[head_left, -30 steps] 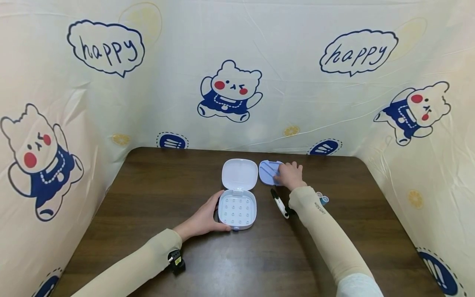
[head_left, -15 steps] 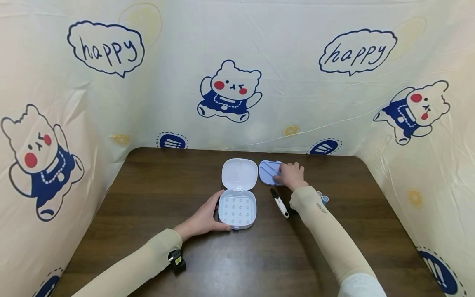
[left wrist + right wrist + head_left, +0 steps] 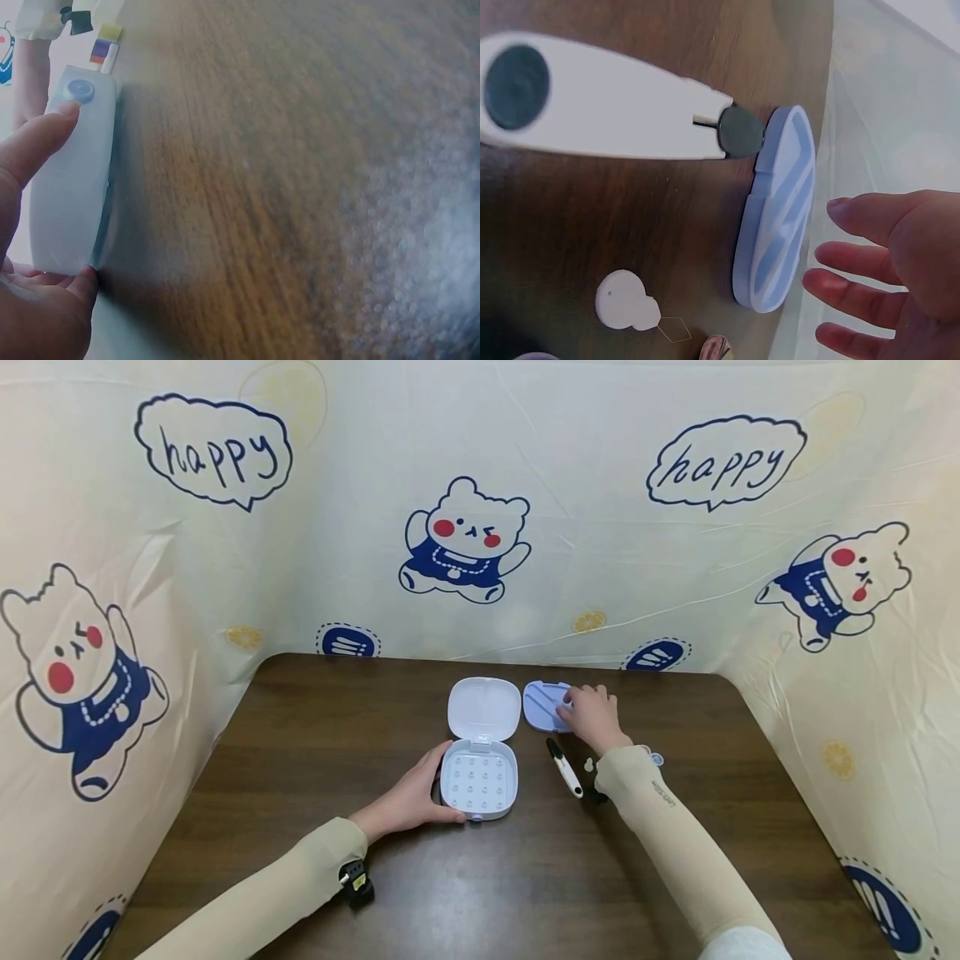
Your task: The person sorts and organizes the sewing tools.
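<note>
In the head view, my left hand (image 3: 408, 797) grips the left side of a white plastic case (image 3: 480, 814), which stands open. Its lid (image 3: 483, 710) lies folded back, and small round studs dot its inside. The left wrist view has the thumb beside a round blue button on the case's side (image 3: 75, 172). My right hand (image 3: 592, 714) hovers at the right edge of a flat blue tray (image 3: 542, 706) with slanted grooves. From the right wrist, its loosely spread fingers appear apart from the tray (image 3: 776, 217), holding nothing.
A white tool with a black tip (image 3: 566, 770) lies below the tray. Near it is a white needle threader (image 3: 628, 301) with a thin wire loop. Small thread spools (image 3: 656, 759) are partly hidden by the right sleeve. A printed cloth (image 3: 480, 627) hangs behind the wooden table (image 3: 337, 710).
My right hand has shifted slightly right over the tray's edge, and the needle threader has come into view beside the sleeve. The left hand keeps its grip on the case.
</note>
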A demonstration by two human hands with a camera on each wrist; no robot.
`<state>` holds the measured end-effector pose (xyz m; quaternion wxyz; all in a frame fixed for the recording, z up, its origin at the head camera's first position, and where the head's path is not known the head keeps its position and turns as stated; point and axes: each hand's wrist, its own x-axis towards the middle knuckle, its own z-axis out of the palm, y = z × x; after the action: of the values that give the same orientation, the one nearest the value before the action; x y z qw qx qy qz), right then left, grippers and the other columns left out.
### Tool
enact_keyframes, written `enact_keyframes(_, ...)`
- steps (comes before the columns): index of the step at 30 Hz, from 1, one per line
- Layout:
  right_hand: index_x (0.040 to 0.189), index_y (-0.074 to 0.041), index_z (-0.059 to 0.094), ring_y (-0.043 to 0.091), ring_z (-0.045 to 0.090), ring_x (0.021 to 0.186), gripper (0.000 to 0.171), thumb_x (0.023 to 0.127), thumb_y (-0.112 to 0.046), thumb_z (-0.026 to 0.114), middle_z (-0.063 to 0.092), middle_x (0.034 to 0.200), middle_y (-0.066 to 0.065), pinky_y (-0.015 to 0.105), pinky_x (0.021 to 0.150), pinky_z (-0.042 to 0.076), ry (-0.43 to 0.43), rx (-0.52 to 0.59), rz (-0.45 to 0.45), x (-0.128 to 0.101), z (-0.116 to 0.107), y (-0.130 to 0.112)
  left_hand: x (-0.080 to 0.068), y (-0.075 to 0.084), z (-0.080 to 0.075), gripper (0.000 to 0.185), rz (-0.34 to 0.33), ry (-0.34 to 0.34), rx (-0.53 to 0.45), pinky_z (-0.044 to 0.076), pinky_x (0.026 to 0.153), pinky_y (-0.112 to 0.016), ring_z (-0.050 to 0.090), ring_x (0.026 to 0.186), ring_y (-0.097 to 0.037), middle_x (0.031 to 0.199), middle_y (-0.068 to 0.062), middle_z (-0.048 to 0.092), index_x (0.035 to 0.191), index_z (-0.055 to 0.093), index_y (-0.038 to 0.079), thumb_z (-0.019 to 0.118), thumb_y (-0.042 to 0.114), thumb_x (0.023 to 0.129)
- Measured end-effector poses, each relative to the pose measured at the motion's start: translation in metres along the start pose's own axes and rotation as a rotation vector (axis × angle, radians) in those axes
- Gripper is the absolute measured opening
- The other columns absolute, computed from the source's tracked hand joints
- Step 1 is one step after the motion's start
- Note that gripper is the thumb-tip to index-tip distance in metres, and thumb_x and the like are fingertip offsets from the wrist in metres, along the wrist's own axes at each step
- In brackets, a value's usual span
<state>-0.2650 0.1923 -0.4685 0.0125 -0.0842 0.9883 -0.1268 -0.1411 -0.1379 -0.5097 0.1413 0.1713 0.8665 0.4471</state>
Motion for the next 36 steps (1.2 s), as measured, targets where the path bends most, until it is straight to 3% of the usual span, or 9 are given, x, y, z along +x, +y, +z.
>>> enact_keyframes(19,0.112,-0.002,0.074,0.044,0.053,0.115,0.026,0.099,-0.025,0.072,0.07,0.109,0.018,0.057,0.093,0.041,0.112,0.016,-0.118,-0.044,-0.009,-0.004,0.001,0.0,0.0,0.123,0.004,0.009,0.002,0.031,0.121,-0.054,0.034,0.151,-0.035,0.165,-0.021,0.031,0.164,0.02,0.0,0.096,0.036,0.074)
enact_keyframes(36,0.117,0.0,0.074,0.045,0.051,0.121,0.03,0.098,-0.024,0.074,0.071,0.116,0.021,0.061,0.102,0.039,0.154,0.091,-0.083,-0.079,-0.017,-0.005,-0.001,0.001,0.002,0.124,0.003,0.025,-0.015,0.033,0.12,-0.052,0.037,0.149,-0.034,0.163,-0.021,0.033,0.163,0.021,0.001,0.097,0.036,0.073)
